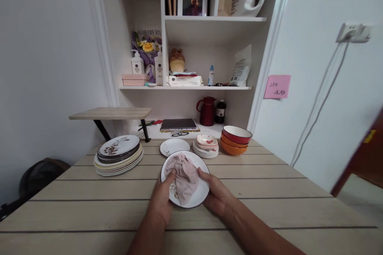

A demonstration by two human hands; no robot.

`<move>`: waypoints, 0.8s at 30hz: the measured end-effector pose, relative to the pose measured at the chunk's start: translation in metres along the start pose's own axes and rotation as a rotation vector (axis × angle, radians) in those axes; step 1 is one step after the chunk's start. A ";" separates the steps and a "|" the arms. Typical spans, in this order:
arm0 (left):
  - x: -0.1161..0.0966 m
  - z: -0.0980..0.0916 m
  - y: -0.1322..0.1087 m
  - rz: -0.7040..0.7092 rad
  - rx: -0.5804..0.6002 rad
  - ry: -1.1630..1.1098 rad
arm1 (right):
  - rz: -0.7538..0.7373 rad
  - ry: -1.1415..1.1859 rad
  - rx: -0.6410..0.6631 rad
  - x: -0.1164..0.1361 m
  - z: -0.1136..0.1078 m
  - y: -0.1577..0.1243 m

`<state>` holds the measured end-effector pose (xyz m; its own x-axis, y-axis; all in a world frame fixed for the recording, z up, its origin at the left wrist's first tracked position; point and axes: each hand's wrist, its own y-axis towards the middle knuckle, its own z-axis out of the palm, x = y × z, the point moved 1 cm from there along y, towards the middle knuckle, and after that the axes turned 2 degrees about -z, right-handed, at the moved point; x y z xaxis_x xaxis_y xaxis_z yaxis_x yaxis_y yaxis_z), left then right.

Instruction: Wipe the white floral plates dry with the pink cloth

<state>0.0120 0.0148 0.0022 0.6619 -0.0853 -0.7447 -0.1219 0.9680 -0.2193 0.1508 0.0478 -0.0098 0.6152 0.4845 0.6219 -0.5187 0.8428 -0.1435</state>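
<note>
Between my hands is a white plate (202,193) with a dark rim and a floral print, held up over the table and tilted toward me. A crumpled pale pink cloth (186,181) lies on its face. My left hand (163,195) grips the plate's left edge, its thumb on top against the cloth. On the other side, my right hand (217,193) is closed on the right edge, thumb over the cloth's border and fingers underneath. The fingers below the plate are partly hidden. Just behind it lies another white plate (174,146) with a faint flower pattern.
A stack of plates (119,155) stands at the left, near a small raised shelf (110,113). Small dishes (206,146) and stacked red and orange bowls (235,140) stand at the back right. Behind are a red jug (207,111), glasses (180,134) and a dark laptop-like slab (178,124).
</note>
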 end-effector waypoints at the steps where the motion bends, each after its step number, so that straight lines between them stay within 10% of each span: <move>1: -0.001 -0.002 0.002 0.048 -0.025 0.055 | -0.009 0.011 0.005 0.000 -0.001 0.001; 8: -0.012 -0.019 0.016 0.639 -0.357 0.758 | -0.107 0.001 -0.094 0.004 -0.004 0.006; 12: -0.012 -0.005 0.000 1.127 -0.322 1.083 | -0.093 0.017 -0.202 0.009 -0.002 0.004; 17: 0.000 -0.003 0.001 1.073 -0.071 1.192 | -0.075 0.010 -0.200 0.012 0.002 0.000; 24: 0.015 -0.020 0.027 0.924 -0.039 1.258 | -0.075 -0.068 -0.127 0.010 -0.002 0.002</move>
<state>0.0044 0.0349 -0.0275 -0.6694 0.3591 -0.6504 -0.1539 0.7894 0.5943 0.1573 0.0545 -0.0054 0.6057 0.4055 0.6846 -0.3904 0.9012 -0.1883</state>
